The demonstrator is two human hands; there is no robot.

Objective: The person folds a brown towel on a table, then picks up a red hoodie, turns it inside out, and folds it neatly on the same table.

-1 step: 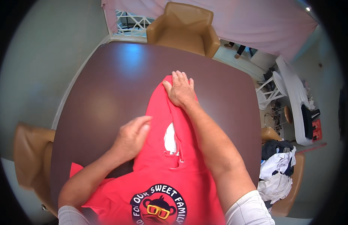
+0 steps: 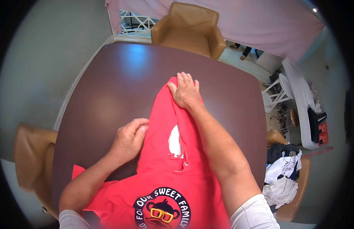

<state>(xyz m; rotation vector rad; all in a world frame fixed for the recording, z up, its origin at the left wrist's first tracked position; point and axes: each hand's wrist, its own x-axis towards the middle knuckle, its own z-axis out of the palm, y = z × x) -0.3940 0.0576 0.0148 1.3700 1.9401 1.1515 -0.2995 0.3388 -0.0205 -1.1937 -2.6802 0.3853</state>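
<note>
A red hooded sweatshirt point(image 2: 165, 191) lies front up on the dark brown table, with its hood stretched out away from me. On its chest is a round print of a cartoon monkey in yellow glasses. A white patch point(image 2: 174, 141) shows in the hood's opening, above the red drawstring point(image 2: 185, 158). My right hand point(image 2: 185, 91) presses flat on the hood's tip, fingers extended. At the hood's left edge, my left hand point(image 2: 129, 139) has its fingers curled, with thumb and forefinger closed at the fabric's border.
The brown table point(image 2: 100, 103) fills the middle. Tan armchairs stand at its far side point(image 2: 188, 30) and left point(image 2: 33, 156). A pile of dark and white clothes point(image 2: 282, 171) lies on a chair at the right. Beyond are a white stool point(image 2: 282, 87) and a person's legs point(image 2: 243, 51).
My left hand has shifted slightly left, off the hood's surface to its edge. My right hand stays on the hood's tip.
</note>
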